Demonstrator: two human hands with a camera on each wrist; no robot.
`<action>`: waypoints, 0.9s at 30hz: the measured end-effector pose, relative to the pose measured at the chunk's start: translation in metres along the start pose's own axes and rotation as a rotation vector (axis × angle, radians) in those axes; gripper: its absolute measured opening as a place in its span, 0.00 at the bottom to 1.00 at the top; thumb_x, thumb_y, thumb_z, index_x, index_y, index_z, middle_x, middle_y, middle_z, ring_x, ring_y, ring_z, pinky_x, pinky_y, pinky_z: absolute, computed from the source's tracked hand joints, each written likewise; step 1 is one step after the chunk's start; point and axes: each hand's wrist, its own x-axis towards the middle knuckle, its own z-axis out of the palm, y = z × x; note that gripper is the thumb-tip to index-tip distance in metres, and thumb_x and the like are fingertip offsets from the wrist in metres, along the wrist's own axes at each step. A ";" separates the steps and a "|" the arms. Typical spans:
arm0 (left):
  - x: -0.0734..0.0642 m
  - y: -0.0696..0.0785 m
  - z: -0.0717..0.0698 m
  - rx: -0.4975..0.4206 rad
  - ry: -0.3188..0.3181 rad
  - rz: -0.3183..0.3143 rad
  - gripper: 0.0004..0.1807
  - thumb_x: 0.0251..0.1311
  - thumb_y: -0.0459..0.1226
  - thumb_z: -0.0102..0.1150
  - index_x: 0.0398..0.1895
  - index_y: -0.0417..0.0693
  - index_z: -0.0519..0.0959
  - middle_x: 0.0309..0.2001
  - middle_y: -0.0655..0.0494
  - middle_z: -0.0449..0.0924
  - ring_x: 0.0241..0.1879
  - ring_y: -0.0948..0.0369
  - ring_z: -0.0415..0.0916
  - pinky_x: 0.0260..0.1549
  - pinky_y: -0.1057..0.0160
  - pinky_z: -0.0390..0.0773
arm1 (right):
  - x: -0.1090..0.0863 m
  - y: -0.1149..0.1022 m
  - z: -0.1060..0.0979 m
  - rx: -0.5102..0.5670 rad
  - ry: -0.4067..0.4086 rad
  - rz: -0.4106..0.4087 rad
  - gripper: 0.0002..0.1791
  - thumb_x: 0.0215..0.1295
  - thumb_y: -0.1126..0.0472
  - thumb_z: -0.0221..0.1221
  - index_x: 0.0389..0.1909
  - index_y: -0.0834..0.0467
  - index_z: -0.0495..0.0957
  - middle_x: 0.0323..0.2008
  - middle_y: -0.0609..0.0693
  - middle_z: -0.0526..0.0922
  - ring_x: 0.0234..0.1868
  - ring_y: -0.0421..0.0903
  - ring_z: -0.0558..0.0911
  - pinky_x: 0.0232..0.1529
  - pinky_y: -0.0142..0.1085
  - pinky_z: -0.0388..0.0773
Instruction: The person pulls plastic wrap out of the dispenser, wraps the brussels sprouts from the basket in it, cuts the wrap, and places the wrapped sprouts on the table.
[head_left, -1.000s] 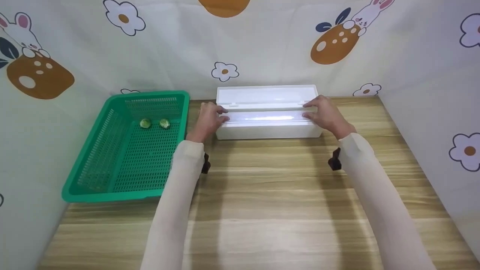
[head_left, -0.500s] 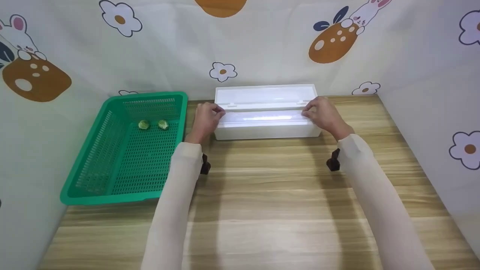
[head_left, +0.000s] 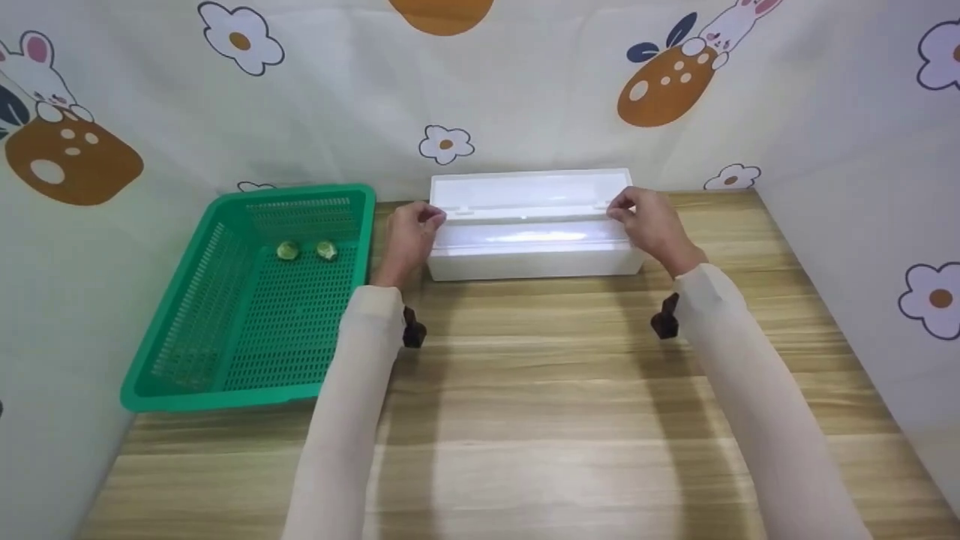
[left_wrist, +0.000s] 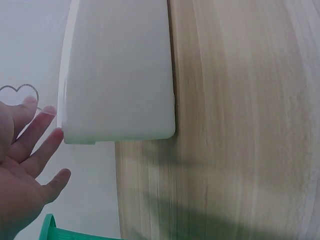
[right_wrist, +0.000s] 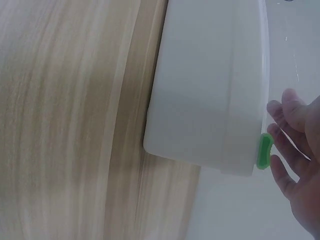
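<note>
A long white cling film dispenser [head_left: 536, 265] stands at the back of the table with its lid [head_left: 532, 189] tipped back. Shiny clear cling film [head_left: 532, 234] spans its top. At the left end, my left hand [head_left: 409, 238] pinches the film's edge between thumb and forefinger. My right hand [head_left: 658, 229] does likewise at the opposite end. In the left wrist view, that hand [left_wrist: 30, 160] is beside the dispenser's [left_wrist: 120, 75] upper edge, other fingers spread. The right wrist view has the hand [right_wrist: 300, 145] near a green piece [right_wrist: 265, 151] on the dispenser's end.
Left of the dispenser sits a green plastic basket [head_left: 217, 401] holding two small round green vegetables, a left one [head_left: 287, 250] and a right one [head_left: 326, 250]. The wood-grain table [head_left: 525, 420] extends toward me. A patterned cloth [head_left: 525, 82] hangs behind.
The thumbs and forefingers, apart a second ago, have come together on the film. Both hands have since shifted slightly up and outward; the dispenser stays put.
</note>
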 end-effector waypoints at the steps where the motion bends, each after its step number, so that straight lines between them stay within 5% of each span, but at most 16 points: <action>1: 0.000 0.000 0.000 -0.013 0.003 0.004 0.13 0.73 0.39 0.53 0.54 0.44 0.80 0.55 0.48 0.81 0.52 0.54 0.75 0.60 0.58 0.78 | 0.000 -0.001 0.000 0.002 0.009 0.001 0.10 0.73 0.63 0.57 0.47 0.66 0.80 0.46 0.62 0.82 0.46 0.54 0.76 0.52 0.46 0.74; 20: 0.007 0.017 -0.002 -0.236 0.050 -0.010 0.14 0.74 0.38 0.51 0.56 0.42 0.77 0.51 0.47 0.80 0.51 0.57 0.79 0.58 0.64 0.80 | 0.006 -0.008 -0.012 0.118 0.141 0.024 0.09 0.73 0.62 0.57 0.44 0.64 0.82 0.42 0.62 0.84 0.42 0.54 0.83 0.34 0.25 0.73; 27: 0.010 0.025 -0.008 -0.222 0.067 -0.036 0.14 0.74 0.39 0.51 0.58 0.46 0.77 0.52 0.50 0.80 0.50 0.59 0.79 0.56 0.68 0.80 | 0.010 -0.013 -0.018 0.148 0.168 0.027 0.10 0.72 0.61 0.58 0.46 0.64 0.82 0.43 0.61 0.85 0.42 0.53 0.84 0.35 0.22 0.74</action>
